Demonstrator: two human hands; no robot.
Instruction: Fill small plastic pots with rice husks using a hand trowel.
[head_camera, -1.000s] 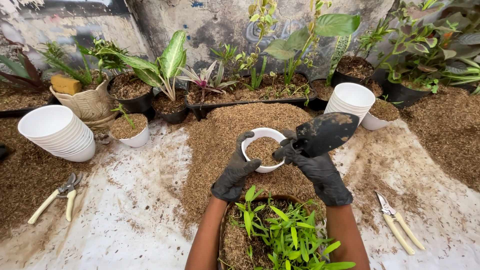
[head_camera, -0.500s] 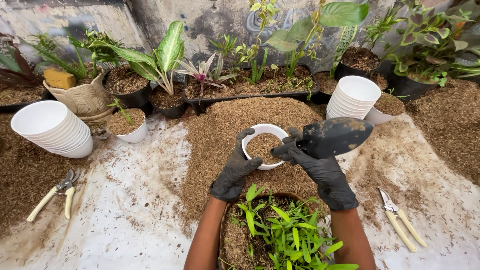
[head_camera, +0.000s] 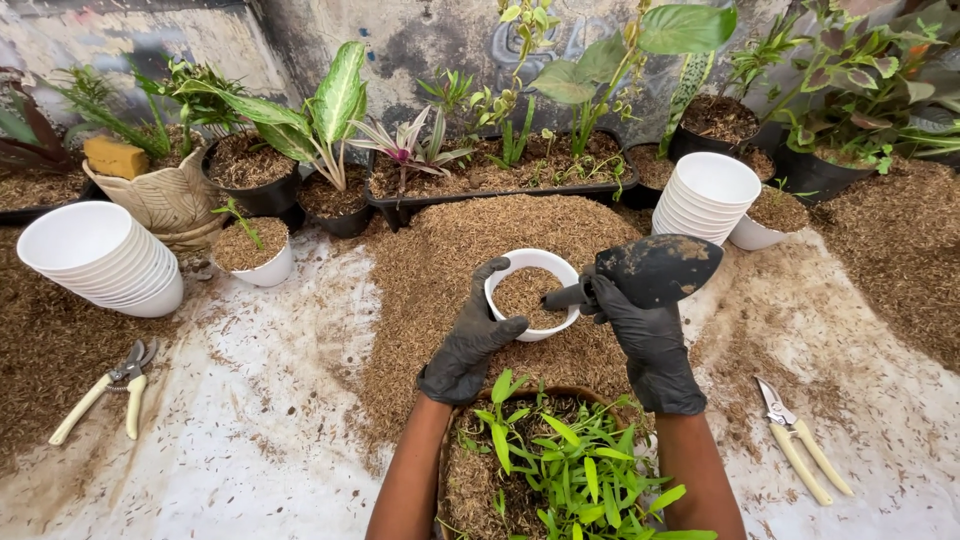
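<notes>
Gripping white pot (head_camera: 531, 295), trowel (head_camera: 655, 270), pruners (head_camera: 800, 440) nearby

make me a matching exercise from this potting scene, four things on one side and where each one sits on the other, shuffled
Things:
1. trowel
2. small white pot
3. leaning stack of white pots
4. cream-handled shears

Places:
A. far left, on its side by the woven pot
B. on the ground at lower right
C. in the right hand
D. gripped at the rim by the left hand, over the soil heap

Pairs: 1-C, 2-D, 3-A, 4-B
</notes>
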